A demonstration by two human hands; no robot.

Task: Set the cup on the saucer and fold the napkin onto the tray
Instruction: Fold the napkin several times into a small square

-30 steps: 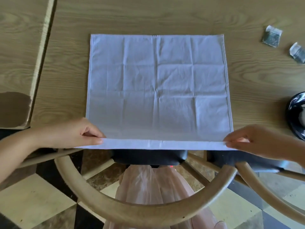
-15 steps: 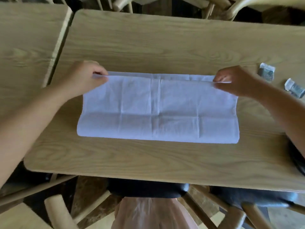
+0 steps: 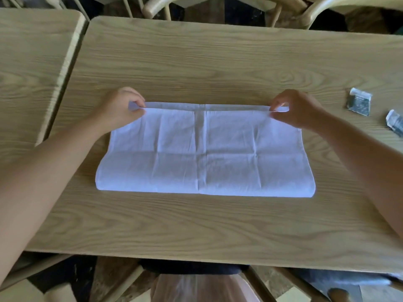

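Observation:
A white cloth napkin [image 3: 205, 153] lies folded in half on the wooden table [image 3: 218, 62], its fold line toward me and its two free edges stacked at the far side. My left hand [image 3: 124, 107] pinches the far left corner of the napkin. My right hand [image 3: 296, 109] pinches the far right corner. Both hands hold the top layer's edge just at the lower layer's edge. No cup, saucer or tray shows in this view.
Two small grey-and-white packets [image 3: 358, 102] [image 3: 395, 125] lie on the table at the right. A second wooden table [image 3: 28, 62] stands at the left, across a narrow gap. Chair backs [image 3: 218, 3] line the far side.
My hands carried the napkin's near edge up and over to the far edge, folding it in half. Since half a second ago they have barely shifted, holding the corners at the far edge.

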